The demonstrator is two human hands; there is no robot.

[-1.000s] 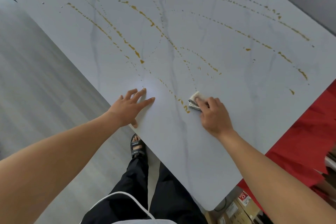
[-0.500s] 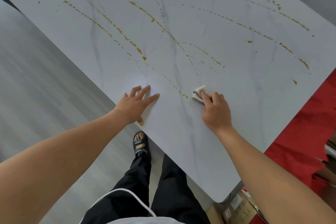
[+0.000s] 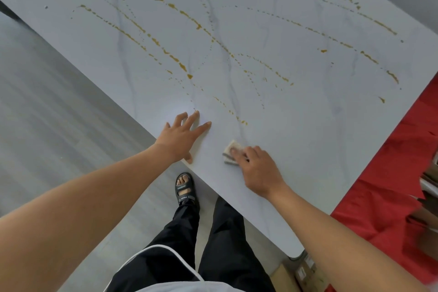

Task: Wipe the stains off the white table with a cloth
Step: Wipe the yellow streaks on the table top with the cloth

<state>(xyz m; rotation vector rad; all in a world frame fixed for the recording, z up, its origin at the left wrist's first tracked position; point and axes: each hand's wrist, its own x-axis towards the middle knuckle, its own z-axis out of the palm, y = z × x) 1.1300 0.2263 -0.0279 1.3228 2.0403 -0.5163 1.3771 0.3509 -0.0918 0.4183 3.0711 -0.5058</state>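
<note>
The white marble-look table point(image 3: 308, 137) carries long streaks of yellow-brown stains point(image 3: 180, 64) across its middle and far side. A small folded pale cloth point(image 3: 231, 150) lies near the table's near edge, just below the end of one streak. My right hand point(image 3: 258, 168) presses on the cloth with its fingertips on top. My left hand point(image 3: 182, 137) rests flat on the table at the near edge, fingers spread, a short way left of the cloth.
A red sheet point(image 3: 391, 185) covers the ground to the right of the table. Cardboard boxes point(image 3: 303, 272) sit under the table's near corner. Grey floor point(image 3: 59, 125) lies to the left, and my sandalled foot point(image 3: 184, 187) is below the edge.
My right hand has drawn the cloth back toward me along the streak. The stain spots that lay beside the cloth are gone. My left hand stays put.
</note>
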